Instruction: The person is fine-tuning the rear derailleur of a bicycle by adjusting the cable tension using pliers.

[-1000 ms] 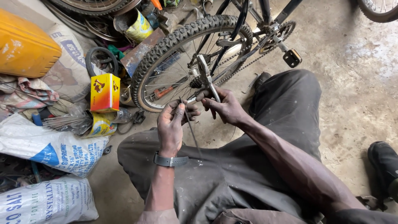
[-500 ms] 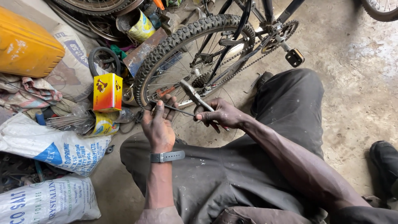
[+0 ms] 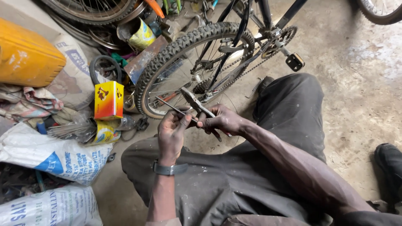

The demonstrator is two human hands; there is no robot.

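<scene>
The left hand point(image 3: 171, 134), a dark band on its wrist, is curled with fingertips pinched around a thin, straight metal spoke point(image 3: 169, 107) that slants up and left from the grip. Just beside it the right hand point(image 3: 222, 121) is closed around the handles of worn steel pliers point(image 3: 194, 102), whose dull nose points up-left, close above the spoke. Both hands hover over the person's lap of dusty grey trousers point(image 3: 234, 188), speckled with pale spots. Beyond the hands stands a bicycle wheel point(image 3: 184, 46) with a knobbly black tyre, fine spokes and a greasy chain. To the left sits a glossy yellow and red carton point(image 3: 109, 100) among woven white sacks point(image 3: 50, 157). Farther back lies a smooth orange plastic canister point(image 3: 25, 58) on the rough concrete floor point(image 3: 360, 83).
</scene>
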